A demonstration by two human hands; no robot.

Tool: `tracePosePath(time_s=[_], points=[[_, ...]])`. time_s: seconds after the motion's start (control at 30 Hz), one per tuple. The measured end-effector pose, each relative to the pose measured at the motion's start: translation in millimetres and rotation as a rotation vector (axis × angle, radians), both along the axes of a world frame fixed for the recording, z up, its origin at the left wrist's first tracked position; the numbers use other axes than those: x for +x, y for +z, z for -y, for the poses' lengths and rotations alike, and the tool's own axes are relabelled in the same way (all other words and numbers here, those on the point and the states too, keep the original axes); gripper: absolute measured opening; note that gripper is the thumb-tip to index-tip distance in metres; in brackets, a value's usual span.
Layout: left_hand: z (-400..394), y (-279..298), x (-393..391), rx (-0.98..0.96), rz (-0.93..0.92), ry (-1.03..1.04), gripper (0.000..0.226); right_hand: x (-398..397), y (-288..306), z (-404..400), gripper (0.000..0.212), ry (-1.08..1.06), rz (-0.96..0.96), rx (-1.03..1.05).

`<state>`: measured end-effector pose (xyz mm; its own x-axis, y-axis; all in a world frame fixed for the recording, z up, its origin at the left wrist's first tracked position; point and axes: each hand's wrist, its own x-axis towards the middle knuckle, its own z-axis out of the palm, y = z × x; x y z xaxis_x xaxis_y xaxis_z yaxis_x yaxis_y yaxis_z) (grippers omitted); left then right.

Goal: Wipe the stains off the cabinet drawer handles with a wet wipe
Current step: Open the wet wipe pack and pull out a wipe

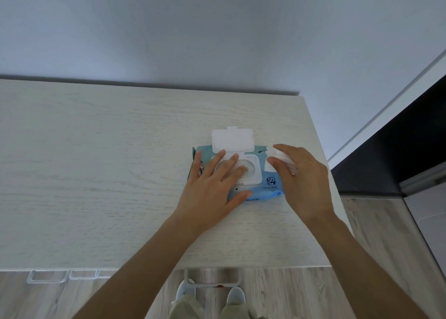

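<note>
The right hand (301, 176) has its fingers curled around a crumpled white wet wipe (281, 159), held just above the right end of the pack. The left hand (214, 186) lies flat with straight, spread fingers pressing on the pale blue wipes pack (268, 190), fingertips at its oval opening. The pack's white plastic flip lid (233, 140) stands open toward the wall. The soft pack lies on the cabinet top (96, 174), pale wood-grain laminate. Clear drawer handles (48, 276) jut out below its front edge.
</note>
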<state>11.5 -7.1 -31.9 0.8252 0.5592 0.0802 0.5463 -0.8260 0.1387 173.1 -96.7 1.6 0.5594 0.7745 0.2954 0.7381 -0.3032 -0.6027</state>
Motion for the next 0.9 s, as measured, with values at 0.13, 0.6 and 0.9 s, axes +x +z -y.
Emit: tracePosePath(time_s=[0.13, 0.6, 0.9], points=[[-2, -4, 3, 0.006, -0.063, -0.004, 0.079, -1, 1, 2, 0.031, -0.009, -0.038, 0.002], [-69, 9, 47, -0.17, -0.045, 0.219, 0.087, 4, -10, 6, 0.035, 0.151, -0.108, -0.106], [-15, 8, 2, 0.128, 0.4, 0.049, 0.061, 10, 9, 14, 0.025, 0.064, -0.025, 0.059]])
